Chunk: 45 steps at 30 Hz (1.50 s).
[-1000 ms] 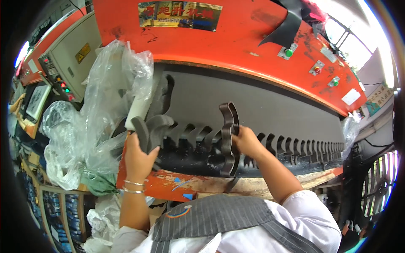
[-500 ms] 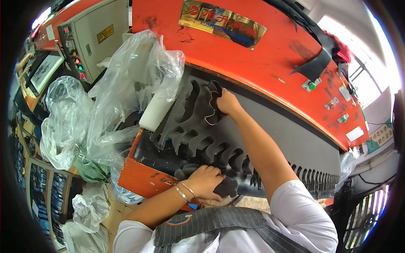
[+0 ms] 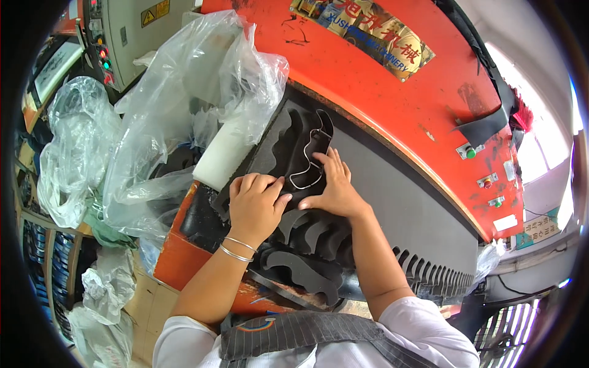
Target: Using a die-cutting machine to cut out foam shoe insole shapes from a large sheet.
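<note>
A wavy steel-edged cutting die [image 3: 308,161] stands on a dark grey foam sheet [image 3: 392,184] on the machine bed. My right hand [image 3: 338,187] is at its right side, fingertips against the die's edge and thumb stretched out toward my left hand. Fingers and thumb are apart. My left hand [image 3: 253,201] is bent over the left end of the foam, just below the die, with thumb and forefinger close on a dark foam edge. What lies under its palm is hidden. Cut wavy foam pieces [image 3: 304,273] lie loose at the near edge, between my forearms.
An orange machine body [image 3: 392,92] rises behind the bed, with green and red buttons [image 3: 470,152] at right. Clear plastic bags [image 3: 178,104] and a white roll [image 3: 222,156] crowd the left side. A grey control cabinet [image 3: 132,37] stands at back left.
My left hand has come up from the loose pieces at the near edge to the foam beside the die. My right hand has slid nearer along the die and its fingers have spread.
</note>
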Each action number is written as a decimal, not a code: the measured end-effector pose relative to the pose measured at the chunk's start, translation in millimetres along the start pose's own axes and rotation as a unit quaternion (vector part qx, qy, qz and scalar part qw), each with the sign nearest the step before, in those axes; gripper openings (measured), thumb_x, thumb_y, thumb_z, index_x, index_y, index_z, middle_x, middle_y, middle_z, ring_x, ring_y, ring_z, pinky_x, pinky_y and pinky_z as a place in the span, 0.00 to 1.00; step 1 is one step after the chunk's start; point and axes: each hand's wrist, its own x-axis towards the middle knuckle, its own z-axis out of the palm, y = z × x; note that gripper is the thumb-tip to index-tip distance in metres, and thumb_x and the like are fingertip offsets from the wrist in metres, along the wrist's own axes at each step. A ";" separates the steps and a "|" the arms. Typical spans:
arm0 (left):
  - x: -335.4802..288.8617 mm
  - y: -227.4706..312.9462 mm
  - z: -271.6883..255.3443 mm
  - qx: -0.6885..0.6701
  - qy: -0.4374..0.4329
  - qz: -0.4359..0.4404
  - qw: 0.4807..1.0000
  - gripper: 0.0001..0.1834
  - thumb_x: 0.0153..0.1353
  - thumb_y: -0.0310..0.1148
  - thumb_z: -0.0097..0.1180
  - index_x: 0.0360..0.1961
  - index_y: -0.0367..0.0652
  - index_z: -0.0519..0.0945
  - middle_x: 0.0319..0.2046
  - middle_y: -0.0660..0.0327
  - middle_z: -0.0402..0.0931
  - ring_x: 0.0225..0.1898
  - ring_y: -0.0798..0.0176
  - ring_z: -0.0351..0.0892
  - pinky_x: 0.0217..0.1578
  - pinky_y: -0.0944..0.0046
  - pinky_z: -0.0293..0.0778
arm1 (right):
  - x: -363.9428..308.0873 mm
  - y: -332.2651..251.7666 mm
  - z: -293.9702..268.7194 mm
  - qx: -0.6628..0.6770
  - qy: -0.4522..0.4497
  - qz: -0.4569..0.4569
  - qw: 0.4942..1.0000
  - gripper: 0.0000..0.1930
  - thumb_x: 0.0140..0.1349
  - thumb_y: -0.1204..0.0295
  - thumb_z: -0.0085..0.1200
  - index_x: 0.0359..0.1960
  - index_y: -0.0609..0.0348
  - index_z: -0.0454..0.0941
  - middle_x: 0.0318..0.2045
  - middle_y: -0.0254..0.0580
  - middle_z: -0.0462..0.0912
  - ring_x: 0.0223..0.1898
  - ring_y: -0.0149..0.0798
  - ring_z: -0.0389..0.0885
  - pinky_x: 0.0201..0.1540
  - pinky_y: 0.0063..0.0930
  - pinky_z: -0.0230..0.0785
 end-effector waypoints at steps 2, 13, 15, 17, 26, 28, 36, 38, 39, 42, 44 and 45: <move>2.4 -3.6 2.8 -0.005 0.022 -0.004 1.000 0.15 0.53 0.42 0.64 0.39 0.47 0.86 0.34 0.71 0.75 0.43 0.64 0.71 0.50 0.55 0.63 | 9.7 -8.5 5.5 0.025 0.012 0.022 0.999 0.56 0.31 0.42 0.75 0.62 0.59 0.63 0.69 0.71 0.50 0.72 0.63 0.44 0.71 0.52 0.44; 6.3 -2.1 10.3 -0.023 0.020 0.000 1.000 0.12 0.52 0.37 0.65 0.37 0.45 0.86 0.36 0.69 0.78 0.43 0.61 0.73 0.48 0.56 0.64 | 14.3 -7.3 -0.6 0.046 0.035 -0.007 0.998 0.43 0.36 0.47 0.74 0.49 0.67 0.74 0.64 0.78 0.57 0.71 0.66 0.49 0.70 0.59 0.38; 5.1 -1.3 13.2 -0.020 0.022 0.001 1.000 0.12 0.52 0.37 0.65 0.37 0.45 0.86 0.36 0.69 0.78 0.43 0.61 0.73 0.48 0.56 0.64 | 13.6 -8.8 -1.0 0.032 0.046 -0.004 0.998 0.43 0.36 0.48 0.74 0.49 0.67 0.73 0.63 0.74 0.61 0.71 0.64 0.50 0.70 0.58 0.39; 5.6 0.2 14.5 0.005 0.033 0.001 0.999 0.12 0.53 0.40 0.64 0.37 0.48 0.86 0.35 0.72 0.77 0.43 0.64 0.72 0.49 0.55 0.63 | 13.0 -9.8 -1.5 0.020 0.061 -0.004 0.998 0.43 0.35 0.48 0.75 0.49 0.68 0.73 0.62 0.69 0.64 0.71 0.61 0.51 0.70 0.56 0.40; 14.3 23.0 18.2 0.032 -0.032 -0.012 0.999 0.15 0.56 0.44 0.62 0.40 0.47 0.86 0.39 0.70 0.79 0.48 0.60 0.71 0.51 0.55 0.63 | -12.2 7.2 -26.2 0.034 0.045 0.000 0.998 0.53 0.37 0.44 0.73 0.63 0.60 0.63 0.67 0.74 0.52 0.71 0.66 0.48 0.69 0.60 0.39; 25.9 42.0 10.5 0.041 -0.009 -0.014 0.999 0.16 0.56 0.45 0.63 0.41 0.47 0.85 0.39 0.69 0.79 0.49 0.60 0.71 0.53 0.55 0.63 | -41.9 14.5 -53.8 0.093 0.008 0.004 0.996 0.58 0.41 0.46 0.72 0.71 0.53 0.51 0.70 0.70 0.47 0.71 0.67 0.45 0.70 0.58 0.41; 88.4 218.7 79.8 -0.188 -0.092 0.128 0.969 0.13 0.55 0.40 0.62 0.35 0.42 0.85 0.34 0.54 0.82 0.40 0.50 0.80 0.44 0.54 0.75 | -246.9 207.9 -172.5 0.042 0.503 -0.009 0.863 0.37 0.58 0.53 0.60 0.65 0.60 0.65 0.68 0.52 0.61 0.71 0.52 0.54 0.71 0.47 0.45; 100.9 282.0 116.8 -0.262 -0.245 0.112 0.927 0.15 0.59 0.43 0.58 0.38 0.43 0.85 0.38 0.52 0.81 0.43 0.50 0.80 0.47 0.54 0.75 | -282.9 275.1 -230.7 0.005 0.619 0.064 0.783 0.27 0.70 0.59 0.47 0.65 0.63 0.63 0.67 0.50 0.62 0.69 0.44 0.59 0.69 0.39 0.49; 109.0 315.0 130.7 -0.264 -0.248 0.155 0.919 0.15 0.59 0.43 0.57 0.38 0.43 0.84 0.38 0.51 0.81 0.44 0.50 0.80 0.46 0.54 0.75 | -309.1 329.2 -258.3 0.124 0.670 0.115 0.723 0.24 0.74 0.60 0.40 0.64 0.66 0.64 0.65 0.52 0.64 0.66 0.43 0.62 0.67 0.37 0.52; 134.4 408.0 147.7 -0.387 -0.195 0.243 0.868 0.14 0.57 0.44 0.58 0.30 0.44 0.84 0.25 0.55 0.81 0.31 0.47 0.82 0.35 0.51 0.76 | -405.3 473.7 -355.3 -0.196 0.704 0.199 0.653 0.33 0.71 0.48 0.39 0.54 0.74 0.70 0.52 0.67 0.72 0.52 0.59 0.69 0.58 0.48 0.60; 155.3 445.4 148.2 -0.328 -0.165 0.340 0.866 0.17 0.59 0.43 0.55 0.22 0.42 0.82 0.20 0.52 0.79 0.27 0.46 0.81 0.32 0.50 0.76 | -440.8 525.5 -388.3 -0.222 0.715 0.378 0.545 0.42 0.69 0.39 0.30 0.51 0.78 0.69 0.51 0.77 0.69 0.58 0.68 0.64 0.61 0.59 0.53; 169.6 452.2 156.5 -0.323 -0.159 0.338 0.870 0.17 0.59 0.43 0.55 0.22 0.42 0.82 0.20 0.52 0.79 0.27 0.46 0.81 0.32 0.50 0.76 | -444.0 546.1 -396.8 -0.204 0.717 0.410 0.525 0.47 0.66 0.35 0.28 0.55 0.80 0.65 0.57 0.80 0.63 0.64 0.69 0.57 0.66 0.59 0.48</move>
